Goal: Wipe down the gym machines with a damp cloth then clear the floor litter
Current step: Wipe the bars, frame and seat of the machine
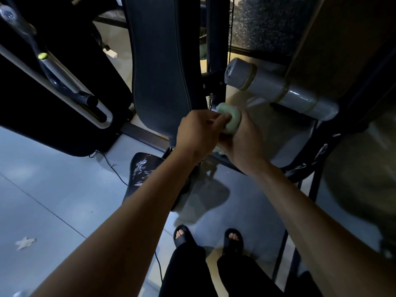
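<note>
The pale green cloth (230, 120) is gripped by both hands, left hand (198, 130) and right hand (244, 144), beside the padded backrest (160, 71). It is best folded flat before wiping.

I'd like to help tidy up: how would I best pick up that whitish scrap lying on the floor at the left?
The crumpled scrap lies flat on the bare grey floor, clear of the machines. Come straight down from above and pinch its raised middle; its ragged points look too thin to hold.
</note>
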